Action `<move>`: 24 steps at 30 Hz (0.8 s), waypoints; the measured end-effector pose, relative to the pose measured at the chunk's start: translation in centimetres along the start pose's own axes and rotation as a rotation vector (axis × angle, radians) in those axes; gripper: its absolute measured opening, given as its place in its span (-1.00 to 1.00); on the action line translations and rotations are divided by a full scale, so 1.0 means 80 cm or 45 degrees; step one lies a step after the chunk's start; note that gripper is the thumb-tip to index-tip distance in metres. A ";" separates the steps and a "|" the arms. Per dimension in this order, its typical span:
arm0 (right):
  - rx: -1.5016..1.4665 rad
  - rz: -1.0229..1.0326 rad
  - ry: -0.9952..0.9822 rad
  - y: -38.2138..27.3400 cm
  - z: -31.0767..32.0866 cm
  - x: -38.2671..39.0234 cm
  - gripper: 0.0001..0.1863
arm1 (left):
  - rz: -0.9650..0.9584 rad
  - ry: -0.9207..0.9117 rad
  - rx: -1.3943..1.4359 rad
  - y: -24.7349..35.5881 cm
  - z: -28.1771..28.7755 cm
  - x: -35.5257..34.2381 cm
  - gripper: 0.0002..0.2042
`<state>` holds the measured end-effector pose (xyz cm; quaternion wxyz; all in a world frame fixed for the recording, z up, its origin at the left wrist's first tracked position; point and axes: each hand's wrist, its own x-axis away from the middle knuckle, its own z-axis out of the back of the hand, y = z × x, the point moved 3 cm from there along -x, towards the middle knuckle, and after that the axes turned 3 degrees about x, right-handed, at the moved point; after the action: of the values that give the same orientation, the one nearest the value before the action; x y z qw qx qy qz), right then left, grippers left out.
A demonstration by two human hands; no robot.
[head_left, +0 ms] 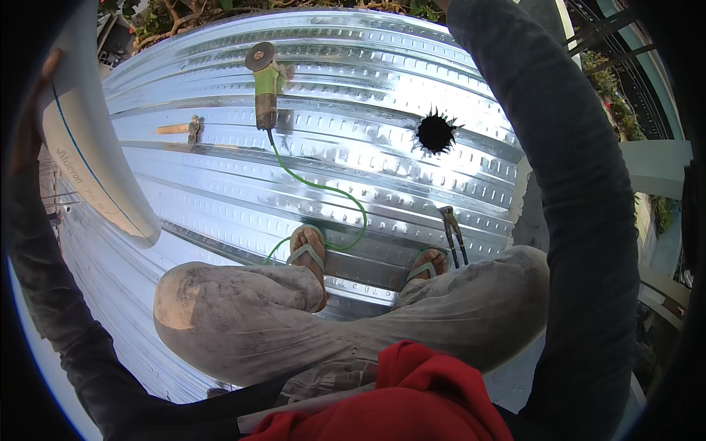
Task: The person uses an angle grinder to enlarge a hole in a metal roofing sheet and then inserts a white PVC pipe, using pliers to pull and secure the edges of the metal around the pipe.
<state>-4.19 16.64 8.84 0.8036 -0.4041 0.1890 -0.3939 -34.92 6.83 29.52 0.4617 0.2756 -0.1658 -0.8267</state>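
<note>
Ribbed steel deck; white blue-striped pipe w/ left hand.

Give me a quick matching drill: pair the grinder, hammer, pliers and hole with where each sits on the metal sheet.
Things:
1. grinder
2. hammer
3. pliers
4. hole

Places:
A. beside the right foot
B. far right of the sheet, jagged edge
C. far end, green cord trailing to the feet
D. left of the grinder

Pairs: 1-C, 2-D, 3-A, 4-B
</note>
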 end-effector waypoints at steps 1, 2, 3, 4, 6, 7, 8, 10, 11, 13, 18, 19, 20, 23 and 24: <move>0.026 -0.121 0.029 0.051 -0.016 -0.002 -0.32 | 0.081 -0.123 0.013 -0.054 -0.043 0.014 -0.12; 0.483 -0.351 0.137 0.052 -0.047 0.003 -0.28 | 0.189 -0.236 -0.052 -0.086 -0.075 0.050 -0.13; 0.407 -0.446 0.136 0.085 -0.102 0.012 -0.27 | 0.202 -0.339 -0.170 -0.125 -0.128 0.095 -0.10; 0.276 -0.471 0.105 0.114 -0.166 0.010 -0.23 | 0.467 -0.428 -0.143 -0.158 -0.168 0.142 -0.13; 0.009 -0.591 0.083 0.150 -0.296 0.007 -0.06 | 0.793 -0.587 -0.092 -0.211 -0.238 0.241 -0.11; -0.147 -0.678 0.120 0.158 -0.338 0.001 -0.02 | 0.811 -0.642 -0.130 -0.231 -0.268 0.273 -0.12; -0.171 -0.751 0.171 0.172 -0.373 -0.010 0.01 | 0.816 -0.719 -0.150 -0.246 -0.300 0.302 -0.14; -0.380 -0.857 0.266 0.155 -0.427 -0.044 0.12 | 0.978 -0.700 -0.076 -0.266 -0.327 0.370 -0.15; -0.430 -0.896 0.372 0.157 -0.427 -0.060 0.13 | 1.038 -0.672 -0.045 -0.275 -0.344 0.382 -0.16; -0.520 -0.924 0.483 0.165 -0.421 -0.098 0.14 | 1.035 -0.630 -0.010 -0.288 -0.372 0.397 -0.17; -0.775 -0.933 0.622 0.180 -0.440 -0.169 0.11 | 1.128 -0.677 -0.138 -0.298 -0.397 0.411 -0.15; -0.797 -0.921 0.708 0.180 -0.441 -0.181 0.03 | 1.101 -0.695 -0.180 -0.307 -0.397 0.414 -0.11; -0.866 -0.901 0.720 0.179 -0.445 -0.189 -0.02 | 1.171 -0.705 -0.172 -0.318 -0.396 0.424 -0.03; -1.081 -0.940 0.723 0.182 -0.435 -0.169 -0.23 | 1.004 -0.837 -0.221 -0.330 -0.388 0.409 0.14; -1.220 -0.933 0.674 0.177 -0.424 -0.148 -0.24 | 0.832 -0.872 -0.360 -0.330 -0.377 0.393 0.19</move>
<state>-25.76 14.13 -23.07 0.2751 -0.6448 0.3849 -0.6004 -47.55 -6.93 -17.90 0.6488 -0.1437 -0.2718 -0.6961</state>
